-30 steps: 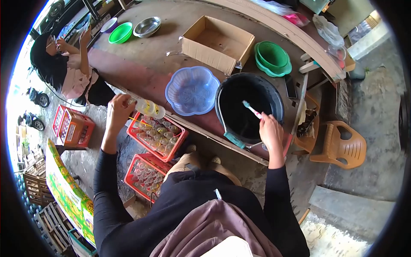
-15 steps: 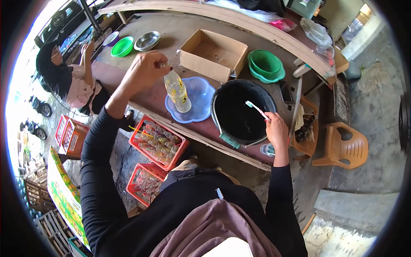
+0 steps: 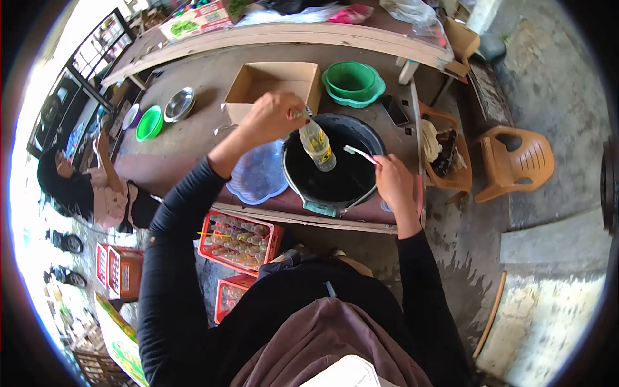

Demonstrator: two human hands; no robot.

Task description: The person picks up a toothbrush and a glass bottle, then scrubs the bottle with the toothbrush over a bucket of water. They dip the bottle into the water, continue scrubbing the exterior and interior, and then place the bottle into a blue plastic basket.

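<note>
My left hand [image 3: 278, 116] grips the neck of a clear glass bottle [image 3: 317, 147] with yellow lettering. The bottle hangs tilted over the left part of a black bucket [image 3: 334, 187], which holds dark liquid. In my right hand [image 3: 394, 182] is a toothbrush [image 3: 361, 154], its bristle head pointing left above the bucket. The fingers of both hands are closed. Left of the bucket lies a blue scalloped basin [image 3: 258, 177], partly behind my left forearm.
Behind are a cardboard box [image 3: 271, 80], green basins [image 3: 351, 80] and a phone [image 3: 394, 109]. A metal bowl [image 3: 179, 104] and green bowl [image 3: 149, 122] stand left. Bottle crates [image 3: 240, 242] are below the table edge. A person [image 3: 97, 187] is at far left; plastic chairs [image 3: 516, 161] stand right.
My left hand has carried the bottle from above the blue basin to above the black bucket. The view has shifted, and my right hand still holds the toothbrush over the bucket.
</note>
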